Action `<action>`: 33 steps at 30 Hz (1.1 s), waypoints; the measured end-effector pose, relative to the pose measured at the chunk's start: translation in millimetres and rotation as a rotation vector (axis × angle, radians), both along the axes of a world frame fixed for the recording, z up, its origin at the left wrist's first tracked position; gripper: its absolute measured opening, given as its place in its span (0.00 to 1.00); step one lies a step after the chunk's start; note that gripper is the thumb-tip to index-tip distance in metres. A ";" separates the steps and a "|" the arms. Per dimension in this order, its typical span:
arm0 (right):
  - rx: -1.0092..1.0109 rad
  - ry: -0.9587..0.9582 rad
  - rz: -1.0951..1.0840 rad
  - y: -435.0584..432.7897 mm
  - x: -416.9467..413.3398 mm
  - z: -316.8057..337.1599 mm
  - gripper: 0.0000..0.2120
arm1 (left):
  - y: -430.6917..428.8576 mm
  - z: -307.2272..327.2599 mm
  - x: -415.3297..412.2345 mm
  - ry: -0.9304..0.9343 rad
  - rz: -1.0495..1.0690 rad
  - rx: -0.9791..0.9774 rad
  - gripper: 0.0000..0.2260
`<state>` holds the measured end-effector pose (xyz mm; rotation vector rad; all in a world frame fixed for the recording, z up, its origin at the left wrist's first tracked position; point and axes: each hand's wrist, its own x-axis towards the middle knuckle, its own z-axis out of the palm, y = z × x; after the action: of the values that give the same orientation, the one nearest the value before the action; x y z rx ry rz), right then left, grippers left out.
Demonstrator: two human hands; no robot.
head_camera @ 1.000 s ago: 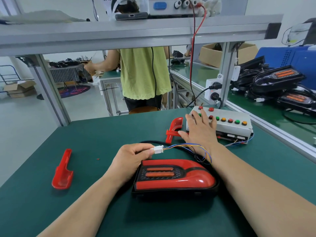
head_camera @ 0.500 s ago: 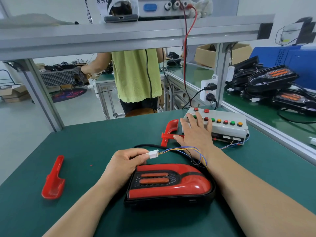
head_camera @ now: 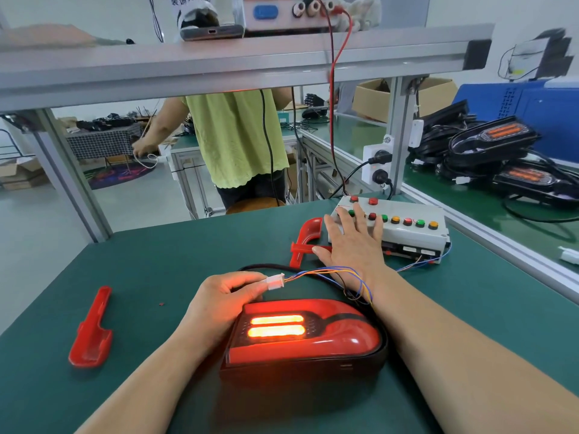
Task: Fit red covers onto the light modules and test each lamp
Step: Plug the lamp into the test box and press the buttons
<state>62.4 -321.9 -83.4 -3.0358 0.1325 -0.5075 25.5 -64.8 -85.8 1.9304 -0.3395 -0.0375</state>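
Green bench [head_camera: 188,261]: L hand [head_camera: 219,305] pinches white connector [head_camera: 275,281] by lit lamp [head_camera: 313,339], R hand [head_camera: 354,245] flat on button box [head_camera: 413,233].

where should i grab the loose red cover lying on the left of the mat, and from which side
Probably its narrow far half, pinched across the two long edges from straight above. The red cover lies flat and alone on the green mat, slim end pointing away, wider end near. The left hand is nearer but holds the white connector.
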 end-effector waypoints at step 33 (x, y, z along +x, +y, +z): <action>0.090 -0.031 -0.072 -2.4 -8.0 6.3 0.36 | 2.7 -2.7 2.2 0.020 -0.002 -0.003 0.07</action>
<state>54.4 -324.3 -77.1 -2.9433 0.2574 -0.5384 27.7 -62.1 -88.5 1.9250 -0.3283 -0.0571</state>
